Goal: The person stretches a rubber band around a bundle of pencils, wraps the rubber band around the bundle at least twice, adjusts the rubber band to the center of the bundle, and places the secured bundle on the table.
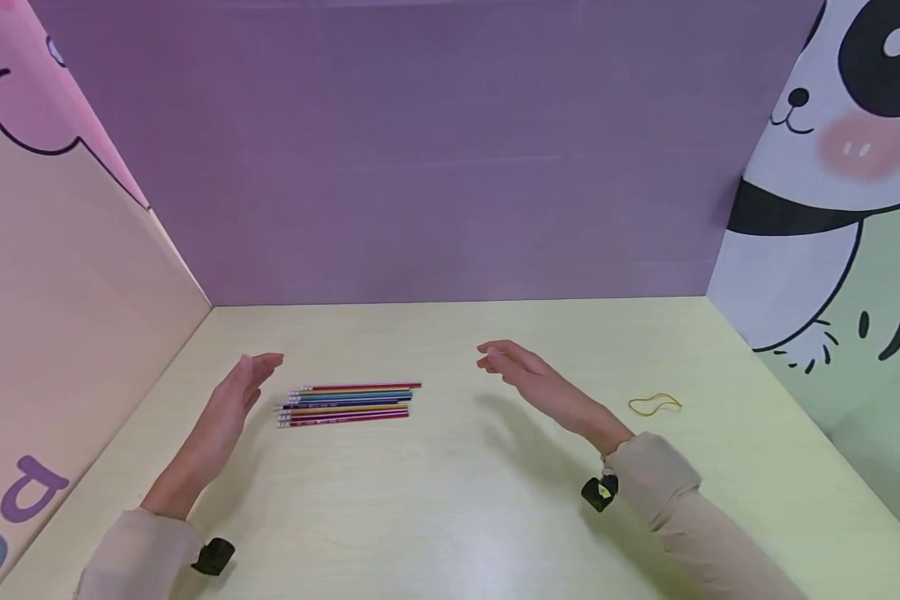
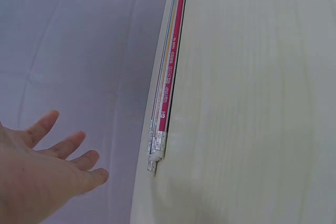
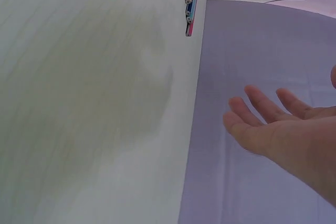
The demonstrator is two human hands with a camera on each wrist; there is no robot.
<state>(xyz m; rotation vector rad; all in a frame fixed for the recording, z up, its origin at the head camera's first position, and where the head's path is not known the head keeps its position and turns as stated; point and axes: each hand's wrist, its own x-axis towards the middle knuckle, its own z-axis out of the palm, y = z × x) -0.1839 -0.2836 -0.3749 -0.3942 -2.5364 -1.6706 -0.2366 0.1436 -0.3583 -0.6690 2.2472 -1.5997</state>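
Note:
Several colored pencils (image 1: 348,406) lie side by side on the table, their white eraser ends toward the left. My left hand (image 1: 225,414) hovers to the left of them with relaxed fingers and holds nothing. On the other side, my right hand (image 1: 543,386) is held above the table, fingers extended and nothing in its grasp. A thin yellow rubber band (image 1: 655,405) lies to the right of my right hand. The left wrist view shows a red pencil (image 2: 173,61) nearest, with others behind it. In the right wrist view the pencils' unsharpened ends (image 3: 189,9) appear at the top.
The pale wooden table (image 1: 450,517) meets a purple back wall (image 1: 450,167). A pink cartoon panel (image 1: 67,275) stands at the left and a panda-printed panel (image 1: 862,275) at the right. Dark wrist cameras (image 1: 213,557) hang below both sleeves.

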